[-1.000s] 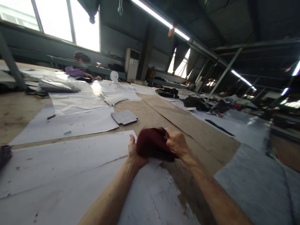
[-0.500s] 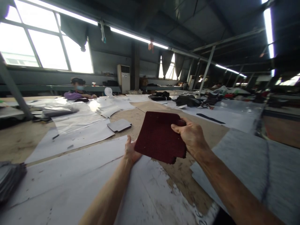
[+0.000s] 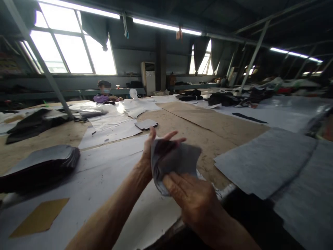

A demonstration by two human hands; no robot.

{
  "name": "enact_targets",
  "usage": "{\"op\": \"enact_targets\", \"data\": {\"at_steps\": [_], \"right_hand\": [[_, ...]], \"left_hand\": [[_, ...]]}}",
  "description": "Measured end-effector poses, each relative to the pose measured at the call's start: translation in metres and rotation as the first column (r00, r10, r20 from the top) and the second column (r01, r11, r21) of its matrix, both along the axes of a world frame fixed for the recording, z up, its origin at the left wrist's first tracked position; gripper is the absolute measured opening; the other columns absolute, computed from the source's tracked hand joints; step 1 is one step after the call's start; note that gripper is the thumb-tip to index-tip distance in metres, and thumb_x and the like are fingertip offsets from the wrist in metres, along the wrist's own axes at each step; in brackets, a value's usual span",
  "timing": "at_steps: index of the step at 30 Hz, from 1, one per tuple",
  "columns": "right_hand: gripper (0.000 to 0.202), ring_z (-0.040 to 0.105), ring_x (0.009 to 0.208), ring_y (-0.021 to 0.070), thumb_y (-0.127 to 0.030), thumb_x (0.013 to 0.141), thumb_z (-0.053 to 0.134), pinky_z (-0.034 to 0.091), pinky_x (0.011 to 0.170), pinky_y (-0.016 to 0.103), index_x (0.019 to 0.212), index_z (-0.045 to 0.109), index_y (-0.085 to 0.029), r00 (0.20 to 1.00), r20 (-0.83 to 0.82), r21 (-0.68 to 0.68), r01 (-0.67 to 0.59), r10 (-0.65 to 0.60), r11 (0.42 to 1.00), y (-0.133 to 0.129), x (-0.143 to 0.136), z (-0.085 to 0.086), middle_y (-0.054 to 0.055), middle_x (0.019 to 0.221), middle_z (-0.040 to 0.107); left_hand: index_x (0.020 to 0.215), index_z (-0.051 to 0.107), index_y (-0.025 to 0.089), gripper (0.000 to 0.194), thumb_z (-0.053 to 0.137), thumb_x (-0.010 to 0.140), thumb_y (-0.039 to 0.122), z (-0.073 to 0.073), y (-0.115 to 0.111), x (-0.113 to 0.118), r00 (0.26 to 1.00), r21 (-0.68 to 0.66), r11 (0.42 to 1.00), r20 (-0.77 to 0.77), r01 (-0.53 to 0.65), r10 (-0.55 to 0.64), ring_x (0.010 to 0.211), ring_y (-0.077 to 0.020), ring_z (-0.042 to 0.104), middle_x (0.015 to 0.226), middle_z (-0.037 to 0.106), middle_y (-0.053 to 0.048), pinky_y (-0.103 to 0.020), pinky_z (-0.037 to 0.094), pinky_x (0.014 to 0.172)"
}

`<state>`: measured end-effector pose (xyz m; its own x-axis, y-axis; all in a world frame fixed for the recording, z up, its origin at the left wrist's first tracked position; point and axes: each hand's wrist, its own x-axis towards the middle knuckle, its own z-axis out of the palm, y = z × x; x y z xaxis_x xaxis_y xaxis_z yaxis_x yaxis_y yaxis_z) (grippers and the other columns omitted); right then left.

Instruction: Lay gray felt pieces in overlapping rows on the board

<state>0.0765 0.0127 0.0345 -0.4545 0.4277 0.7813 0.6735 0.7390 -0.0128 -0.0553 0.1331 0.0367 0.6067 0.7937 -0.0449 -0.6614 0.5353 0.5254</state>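
Observation:
A grey and dark red cloth piece (image 3: 179, 158) is bent between my two hands, its grey side mostly facing me. My left hand (image 3: 151, 147) supports it at the left edge, with thumb and fingers spread and the palm partly hidden behind the cloth. My right hand (image 3: 192, 194) presses its closed fingers onto the lower part of the piece. Beyond them, a small grey stack (image 3: 146, 124) lies on the table. A taller stack of grey and dark pieces (image 3: 52, 159) sits at the left.
White paper (image 3: 85, 180) covers the near table, with a tan card (image 3: 40, 218) on it. Grey sheets (image 3: 260, 156) lie at the right. A slanting metal post (image 3: 44, 66) rises at the left. Across the table sits a person (image 3: 105, 92) near a small white fan (image 3: 133, 93).
The cloth piece has turned from its red side to its grey side and is now bent. My right hand has moved down and left. The view has swung left.

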Motion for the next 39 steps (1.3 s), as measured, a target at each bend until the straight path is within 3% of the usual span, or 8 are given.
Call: {"op": "enact_targets", "data": {"at_steps": [7, 11, 14, 19, 26, 31, 35, 39], "right_hand": [[0.026, 0.065, 0.076, 0.0205, -0.016, 0.077, 0.051, 0.052, 0.068, 0.029, 0.099, 0.061, -0.023, 0.852, -0.307, -0.137, 0.401, -0.424, 0.906, -0.021, 0.016, 0.018, 0.001, 0.089, 0.069], [0.037, 0.065, 0.079, 0.0249, -0.012, 0.077, 0.048, 0.051, 0.068, 0.034, 0.111, 0.057, -0.021, 0.782, -0.311, 0.058, 0.582, -0.540, 0.811, -0.016, -0.010, 0.018, 0.007, 0.095, 0.068], [0.048, 0.062, 0.090, 0.0293, -0.009, 0.079, 0.043, 0.050, 0.069, 0.039, 0.126, 0.045, -0.020, 0.911, -0.128, 0.263, 0.412, -0.392, 0.872, -0.016, -0.048, -0.009, 0.012, 0.107, 0.064], [0.043, 0.060, 0.094, 0.0342, -0.010, 0.077, 0.038, 0.051, 0.063, 0.040, 0.118, 0.052, -0.005, 0.959, 0.204, 0.207, 0.153, -0.196, 0.966, -0.013, -0.089, -0.072, 0.022, 0.110, 0.059], [0.031, 0.058, 0.095, 0.0246, -0.025, 0.076, 0.054, 0.047, 0.083, 0.041, 0.107, 0.059, -0.019, 0.982, -0.184, -0.246, -0.008, -0.039, 0.969, 0.012, -0.061, -0.070, 0.009, 0.100, 0.065], [0.054, 0.056, 0.101, 0.0298, -0.041, 0.061, 0.069, 0.044, 0.086, 0.044, 0.104, 0.057, -0.012, 0.651, -0.533, -0.822, -0.246, -0.540, 0.514, 0.059, -0.042, -0.052, 0.017, 0.111, 0.058], [0.040, 0.063, 0.082, 0.0228, -0.045, 0.067, 0.063, 0.051, 0.069, 0.034, 0.091, 0.062, -0.014, 0.656, -0.609, -0.793, -0.493, -0.446, 0.357, 0.071, -0.044, -0.049, 0.010, 0.093, 0.067], [0.031, 0.064, 0.074, 0.0229, -0.037, 0.065, 0.063, 0.049, 0.072, 0.035, 0.083, 0.063, -0.012, 0.519, -0.750, -0.574, -0.818, -0.409, 0.015, 0.067, -0.049, -0.049, 0.008, 0.078, 0.068]], "left_hand": [[0.119, 0.047, 0.000, 0.056, 0.040, 0.083, 0.043, -0.006, -0.068, -0.106, 0.829, 0.016, 0.861, -0.262, -0.509, 0.495, 0.107, -0.0305, 0.054, 0.117, 0.055, -0.024, -0.042, 0.045, 0.088], [0.107, 0.056, -0.004, 0.057, 0.048, 0.078, 0.044, -0.010, -0.108, -0.099, 0.947, -0.068, 0.998, -0.318, 0.015, -0.036, 0.096, -0.0342, 0.059, 0.106, 0.060, -0.027, -0.042, 0.045, 0.084], [0.099, 0.061, 0.001, 0.064, 0.049, 0.071, 0.058, -0.004, -0.112, -0.083, 0.982, -0.061, 0.995, -0.168, 0.079, -0.088, 0.100, -0.0366, 0.056, 0.100, 0.063, -0.023, -0.046, 0.044, 0.086], [0.068, 0.062, 0.008, 0.019, 0.063, 0.067, 0.027, -0.025, -0.090, -0.084, 0.844, -0.056, 0.940, -0.460, -0.336, 0.274, 0.058, -0.0220, 0.062, 0.062, 0.065, -0.012, -0.031, 0.051, 0.056], [0.076, 0.063, 0.009, 0.022, 0.069, 0.056, 0.008, -0.064, -0.084, -0.114, 0.731, 0.063, 0.911, -0.575, -0.407, 0.367, 0.052, -0.0183, 0.061, 0.063, 0.067, -0.008, -0.027, 0.050, 0.049], [0.085, 0.065, 0.010, 0.034, 0.072, 0.052, 0.012, -0.061, -0.082, -0.120, 0.787, 0.105, 0.935, -0.515, -0.338, 0.341, 0.059, -0.0204, 0.063, 0.073, 0.070, -0.010, -0.028, 0.051, 0.053], [0.081, 0.067, 0.011, 0.032, 0.073, 0.050, 0.012, -0.062, -0.082, -0.123, 0.814, 0.119, 0.936, -0.465, -0.331, 0.347, 0.057, -0.0190, 0.063, 0.072, 0.070, -0.009, -0.028, 0.050, 0.056], [0.078, 0.068, 0.011, 0.030, 0.074, 0.049, 0.013, -0.060, -0.083, -0.123, 0.819, 0.139, 0.933, -0.448, -0.332, 0.358, 0.058, -0.0197, 0.063, 0.069, 0.070, -0.008, -0.028, 0.050, 0.056]]}}
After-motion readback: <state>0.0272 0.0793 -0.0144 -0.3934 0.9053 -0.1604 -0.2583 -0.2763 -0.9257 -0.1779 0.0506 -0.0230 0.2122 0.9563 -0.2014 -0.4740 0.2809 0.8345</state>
